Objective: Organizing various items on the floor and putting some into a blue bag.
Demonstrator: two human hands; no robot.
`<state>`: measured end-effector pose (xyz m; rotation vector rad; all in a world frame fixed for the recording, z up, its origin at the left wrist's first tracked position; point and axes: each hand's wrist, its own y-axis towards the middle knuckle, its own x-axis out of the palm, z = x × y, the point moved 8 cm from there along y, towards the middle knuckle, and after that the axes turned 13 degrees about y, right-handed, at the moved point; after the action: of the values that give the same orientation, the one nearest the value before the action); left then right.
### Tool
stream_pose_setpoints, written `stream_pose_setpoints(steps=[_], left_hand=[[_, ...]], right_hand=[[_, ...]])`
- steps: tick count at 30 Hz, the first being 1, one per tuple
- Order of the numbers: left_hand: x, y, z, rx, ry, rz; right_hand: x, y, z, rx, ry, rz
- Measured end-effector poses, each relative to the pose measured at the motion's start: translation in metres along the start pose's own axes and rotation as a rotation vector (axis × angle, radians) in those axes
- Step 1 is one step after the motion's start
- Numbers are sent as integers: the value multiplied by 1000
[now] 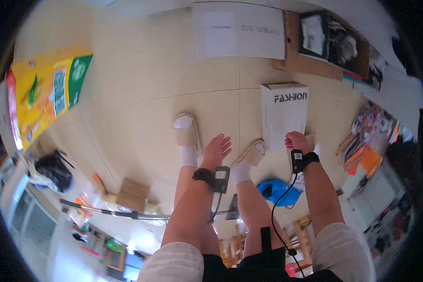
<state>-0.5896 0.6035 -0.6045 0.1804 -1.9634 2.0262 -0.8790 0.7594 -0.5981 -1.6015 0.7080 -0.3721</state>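
My left hand (216, 149) hangs over the tiled floor, empty, its fingers apart and slightly bent, above the gap between my slippered feet. My right hand (296, 141) is curled in front of the lower right edge of a white cardboard box (283, 112) printed "FASHION"; whether it touches the box or holds anything cannot be told. Each wrist wears a black strap with a small black device, and a cable runs down from the right one. A beige slipper (187, 135) is on one foot, another slipper (252, 153) on the other.
A large white box (239, 35) and an open cardboard box (365, 60) with things inside stand ahead. At the left are a yellow and green bag (42, 95), a black plastic bag (54, 172) and a brown carton (133, 194). A blue bag (280, 192) lies near my right leg.
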Motion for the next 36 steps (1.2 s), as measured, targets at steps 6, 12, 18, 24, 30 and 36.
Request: stream_pose_setpoints(steps=[6,12,18,24,30,36], left_hand=[[-9,-6,11,105,-236,-36],[-59,17,32,284,-470,-46],[-125,5,72,504,-336,112],[-166,-17,73,400,-437,112],[-197,-19,65,357,-494,119],[-221,-26,68,298,-600,122]], right_hand=[[73,-3,-47,-102,-322,-13],[171,12,-67,-267,-578,-236],[284,-4,-105,-514,-794,-313],[428,-95,-202,-1677,-1401,-172],[477,-56,-301,-1412,-1861,323],[471,-37,-331,-944,-2057,398]])
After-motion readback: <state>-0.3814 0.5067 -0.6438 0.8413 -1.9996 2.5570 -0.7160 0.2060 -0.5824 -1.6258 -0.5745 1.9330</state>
